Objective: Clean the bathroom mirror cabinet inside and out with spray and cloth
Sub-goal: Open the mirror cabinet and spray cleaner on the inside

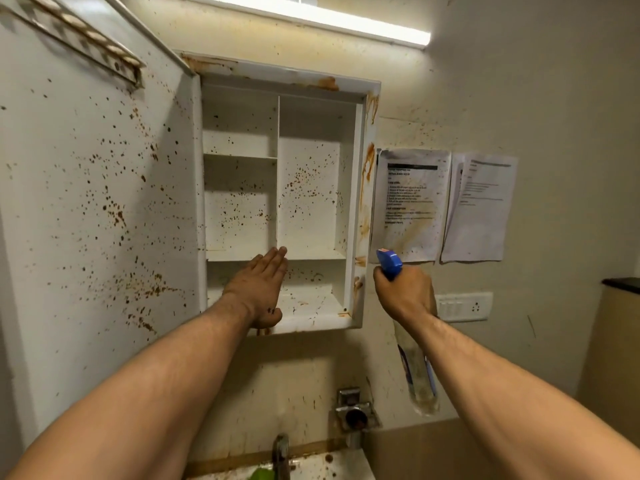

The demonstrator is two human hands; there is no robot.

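The mirror cabinet hung on the wall with its door swung wide to the left, and brown specks covered the door's inner face, the back panels and the shelves. The left hand was flat, its fingers straight and together, with the fingertips at the front edge of the middle shelf, just below the foot of the upright divider. The right hand was wrapped round the neck of the spray bottle, which it held in the air just off the cabinet's lower right corner, outside the frame. The bottle's long axis ran nearly upright, leaning a little. Its clear base hung down toward the sink and its blue trigger head was on top, with the nozzle pointing up and left toward the cabinet's right edge. The step in hand looked to be wetting the inside. To do it well, the nozzle would need to come round in front of the opening and square to the back panels. The flat hand should draw clear of the mist, and spraying should start at the top compartments so that runoff carried the dirt downward. No cloth could be made out with certainty.
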